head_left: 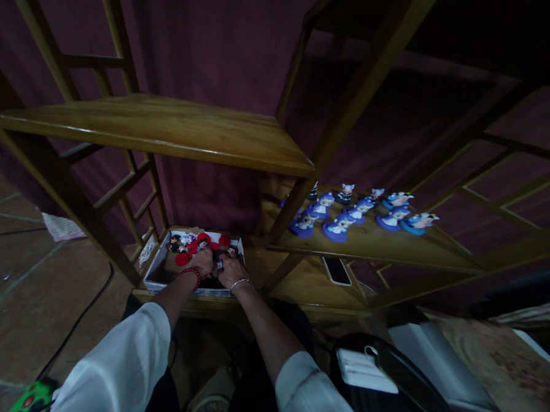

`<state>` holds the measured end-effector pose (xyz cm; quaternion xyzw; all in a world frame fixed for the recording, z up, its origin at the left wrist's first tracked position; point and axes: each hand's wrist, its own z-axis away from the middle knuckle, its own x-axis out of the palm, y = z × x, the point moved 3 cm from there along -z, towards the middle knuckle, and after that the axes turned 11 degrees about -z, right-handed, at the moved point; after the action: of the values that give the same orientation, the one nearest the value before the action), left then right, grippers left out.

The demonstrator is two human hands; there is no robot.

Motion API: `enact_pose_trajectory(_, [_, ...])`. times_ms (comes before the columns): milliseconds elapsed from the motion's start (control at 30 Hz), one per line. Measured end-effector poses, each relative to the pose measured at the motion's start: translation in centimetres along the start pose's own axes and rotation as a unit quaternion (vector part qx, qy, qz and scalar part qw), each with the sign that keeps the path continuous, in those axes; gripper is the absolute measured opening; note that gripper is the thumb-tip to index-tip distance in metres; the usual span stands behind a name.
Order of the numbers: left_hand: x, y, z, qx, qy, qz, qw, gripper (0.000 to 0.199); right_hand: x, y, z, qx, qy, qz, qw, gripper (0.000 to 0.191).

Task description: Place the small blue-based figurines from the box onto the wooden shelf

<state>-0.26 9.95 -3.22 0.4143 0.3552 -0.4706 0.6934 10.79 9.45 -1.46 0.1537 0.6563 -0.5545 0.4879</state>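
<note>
A shallow box (155, 275) with pale walls sits on the low wooden shelf and holds several small figurines, among them red ones (182, 259). Inside it, my left hand (203, 262), with a red bead bracelet at the wrist, reaches down among the figurines; its fingertips are hard to make out. Close beside it on the right, my right hand (232, 271), wearing a silver bracelet, has its fingers bent around a small dark figurine (220, 263). The two hands nearly touch.
Several purple-and-white figurines (338, 225) stand on a shelf (425, 250) to the right. Below lies a phone (337, 271). An upper shelf (160, 129) overhangs the box. A stool (394, 359) bears a white object (364, 371). A green item (25, 406) is at lower left.
</note>
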Motion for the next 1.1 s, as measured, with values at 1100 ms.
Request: enact_pose_trajectory(1100, [0.24, 0.2, -0.12, 0.055, 0.085, -0.009, 0.995, 0.045, -0.32, 0.49, -0.17, 0.022, 0.07, -0.074, 0.995, 0.038])
